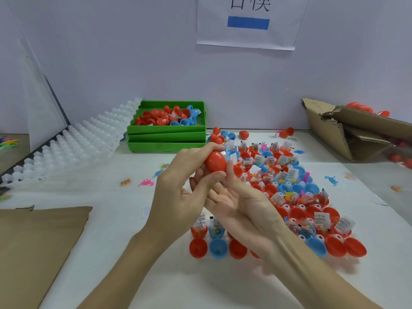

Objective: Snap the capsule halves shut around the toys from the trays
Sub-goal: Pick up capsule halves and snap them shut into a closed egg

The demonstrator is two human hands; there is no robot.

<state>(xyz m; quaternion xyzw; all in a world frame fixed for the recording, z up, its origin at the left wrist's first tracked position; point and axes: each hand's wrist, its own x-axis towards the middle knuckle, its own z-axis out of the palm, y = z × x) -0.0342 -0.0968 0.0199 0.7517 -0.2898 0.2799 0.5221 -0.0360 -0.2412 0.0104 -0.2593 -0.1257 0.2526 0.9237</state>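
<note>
A closed red capsule [215, 161] is held up above the table's middle. My left hand [178, 197] grips it, index finger over its top and thumb under it. My right hand [236, 201] lies palm up beneath; its thumb rests against the capsule's right side and its fingertips curl round the left side. Below and to the right, rows of open red and blue capsule halves [296, 212] stand in a tray, several with bagged toys [322, 219] in them. The front row of halves [219, 248] lies hollow side up.
Stacked green trays [166, 139] with loose capsule halves stand at the back. White moulded trays [89, 139] lean at the left. A torn cardboard box [347, 130] sits at the right, a cardboard sheet [33, 241] at the front left. Small toy figures [146, 182] lie scattered.
</note>
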